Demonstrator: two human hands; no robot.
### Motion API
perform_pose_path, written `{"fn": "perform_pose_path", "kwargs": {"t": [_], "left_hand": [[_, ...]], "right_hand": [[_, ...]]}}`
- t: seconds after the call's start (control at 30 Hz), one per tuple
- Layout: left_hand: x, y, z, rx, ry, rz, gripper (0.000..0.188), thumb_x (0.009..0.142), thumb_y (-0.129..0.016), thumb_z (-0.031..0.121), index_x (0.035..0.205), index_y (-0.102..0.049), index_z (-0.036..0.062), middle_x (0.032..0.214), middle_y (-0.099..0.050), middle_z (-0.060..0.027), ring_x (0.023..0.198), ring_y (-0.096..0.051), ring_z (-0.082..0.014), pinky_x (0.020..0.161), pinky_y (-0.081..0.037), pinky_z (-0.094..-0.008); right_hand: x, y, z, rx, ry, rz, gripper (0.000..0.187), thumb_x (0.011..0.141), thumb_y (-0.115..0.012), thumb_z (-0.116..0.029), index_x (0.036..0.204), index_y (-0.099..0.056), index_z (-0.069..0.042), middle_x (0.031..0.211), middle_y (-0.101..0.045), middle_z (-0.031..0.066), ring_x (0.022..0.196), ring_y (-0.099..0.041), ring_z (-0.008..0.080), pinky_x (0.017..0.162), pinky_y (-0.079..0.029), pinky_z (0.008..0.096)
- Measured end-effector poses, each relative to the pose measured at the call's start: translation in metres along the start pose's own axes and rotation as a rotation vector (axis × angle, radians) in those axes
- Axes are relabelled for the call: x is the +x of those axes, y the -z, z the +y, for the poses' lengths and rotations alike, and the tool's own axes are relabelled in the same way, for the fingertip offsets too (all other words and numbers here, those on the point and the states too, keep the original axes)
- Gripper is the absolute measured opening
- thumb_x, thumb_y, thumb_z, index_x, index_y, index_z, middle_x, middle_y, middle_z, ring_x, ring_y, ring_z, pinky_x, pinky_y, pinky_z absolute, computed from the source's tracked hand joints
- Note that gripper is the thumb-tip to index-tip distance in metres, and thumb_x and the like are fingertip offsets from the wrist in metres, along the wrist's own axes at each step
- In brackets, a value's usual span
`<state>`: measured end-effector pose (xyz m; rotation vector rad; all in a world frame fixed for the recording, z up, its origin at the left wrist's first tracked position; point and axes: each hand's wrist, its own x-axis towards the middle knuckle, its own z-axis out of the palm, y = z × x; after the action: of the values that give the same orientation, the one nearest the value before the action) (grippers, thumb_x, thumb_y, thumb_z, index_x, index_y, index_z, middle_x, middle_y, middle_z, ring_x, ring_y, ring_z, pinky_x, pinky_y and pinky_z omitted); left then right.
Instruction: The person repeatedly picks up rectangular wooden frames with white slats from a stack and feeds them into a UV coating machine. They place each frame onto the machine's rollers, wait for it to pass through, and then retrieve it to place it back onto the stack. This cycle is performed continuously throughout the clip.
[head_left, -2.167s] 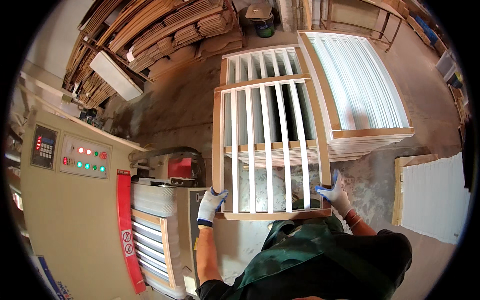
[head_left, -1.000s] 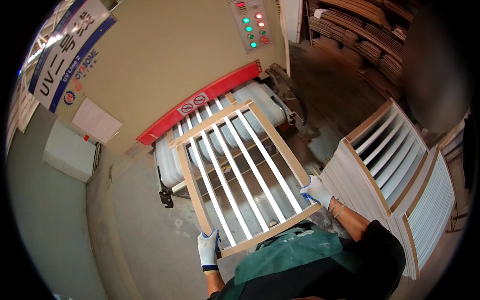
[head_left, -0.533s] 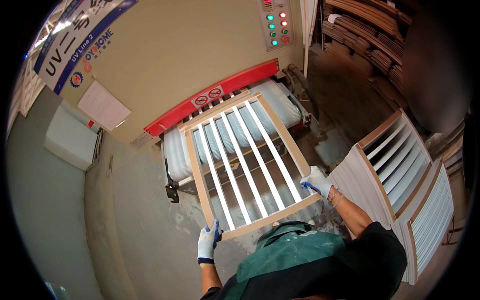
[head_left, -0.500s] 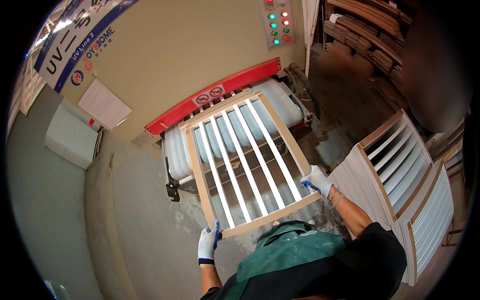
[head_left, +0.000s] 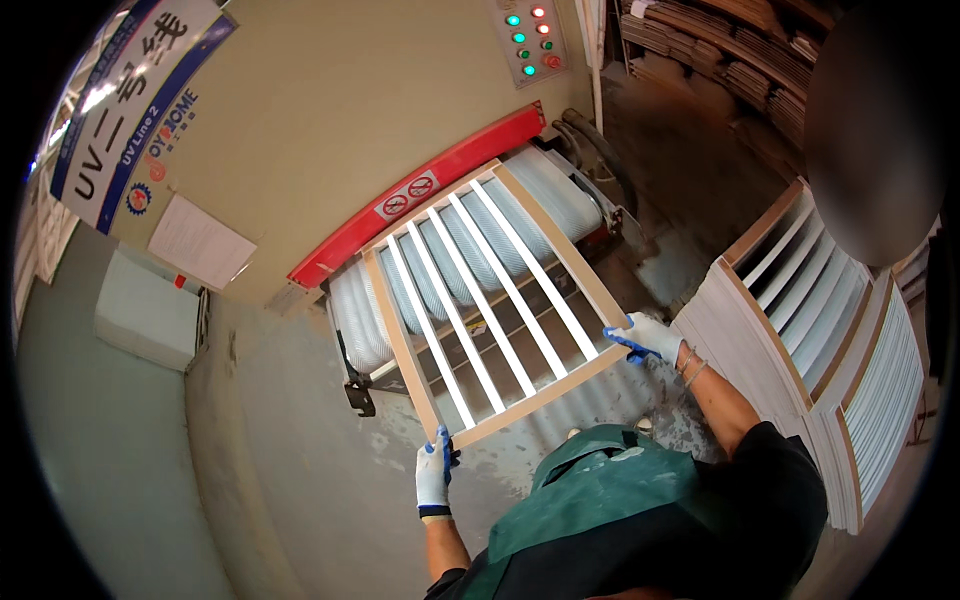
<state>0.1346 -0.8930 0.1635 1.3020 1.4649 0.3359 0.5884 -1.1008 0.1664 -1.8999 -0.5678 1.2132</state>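
Note:
A rectangular slatted frame (head_left: 545, 396) with tan edges and white slats slopes away from me. Its far end lies over the pale ribbed conveyor bed (head_left: 560, 207), right by the red bar (head_left: 490, 146) of a machine. My left hand (head_left: 433, 476), in a white glove with blue on the fingers, grips the frame's near left corner. At the near right corner my right hand (head_left: 652, 338), gloved the same way, is closed on the side rail. The fingers under the rails are partly hidden.
Stacked slatted frames (head_left: 745, 330) stand close to my right arm. A control panel (head_left: 530, 45) with lit buttons is on the beige machine wall, above the bar. Dark hoses (head_left: 598, 150) hang beside the conveyor. Piled boards (head_left: 720, 50) fill the far right.
The slatted frame has moved slightly forward, its far end now at the red bar. Another frame's end, visible ahead of it under the bar, is out of sight. Both hands still hold on.

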Motion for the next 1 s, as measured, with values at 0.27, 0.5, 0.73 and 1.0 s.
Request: {"fn": "perform_pose_path", "kwargs": {"t": [0.27, 0.5, 0.73, 1.0], "left_hand": [[0.012, 0.0, 0.006, -0.207, -0.026, -0.012, 0.046, 0.102, -0.061, 0.048, 0.088, -0.068, 0.0048, 0.079, -0.06, -0.0027, 0.069, -0.058, -0.0112, 0.062, -0.052, -0.028], [0.016, 0.002, 0.008, -0.124, -0.175, 0.012, 0.043, 0.107, -0.053, 0.041, 0.09, -0.068, 0.0047, 0.077, -0.06, -0.0015, 0.065, -0.056, -0.0116, 0.059, -0.047, -0.0287], [0.004, -0.001, 0.029, -0.121, -0.201, 0.013, 0.033, 0.102, -0.062, 0.033, 0.095, -0.068, 0.0012, 0.084, -0.069, -0.0088, 0.069, -0.063, -0.0145, 0.064, -0.05, -0.0305], [-0.026, 0.006, 0.007, 0.018, -0.136, 0.105, 0.03, 0.097, -0.069, 0.029, 0.083, -0.064, 0.0035, 0.066, -0.06, -0.0021, 0.054, -0.054, -0.012, 0.052, -0.042, -0.0297]], "right_hand": [[-0.004, -0.001, -0.019, 0.213, 0.002, 0.063, 0.051, 0.088, -0.079, -0.043, 0.114, -0.066, -0.001, 0.087, -0.065, 0.0018, 0.071, -0.064, 0.0084, 0.051, -0.055, 0.0247], [0.019, -0.003, -0.011, 0.504, 0.087, -0.008, 0.022, 0.093, -0.076, -0.026, 0.096, -0.07, -0.005, 0.077, -0.06, -0.0028, 0.064, -0.053, 0.0057, 0.057, -0.04, 0.0245], [0.024, -0.015, 0.001, 0.453, 0.102, 0.045, 0.028, 0.089, -0.079, -0.021, 0.108, -0.072, -0.002, 0.084, -0.069, 0.0011, 0.068, -0.06, 0.0068, 0.058, -0.046, 0.024], [-0.013, -0.031, 0.029, 0.324, 0.075, 0.037, 0.031, 0.085, -0.081, -0.018, 0.108, -0.071, 0.0, 0.083, -0.069, 0.001, 0.067, -0.062, 0.0081, 0.056, -0.047, 0.0236]]}}
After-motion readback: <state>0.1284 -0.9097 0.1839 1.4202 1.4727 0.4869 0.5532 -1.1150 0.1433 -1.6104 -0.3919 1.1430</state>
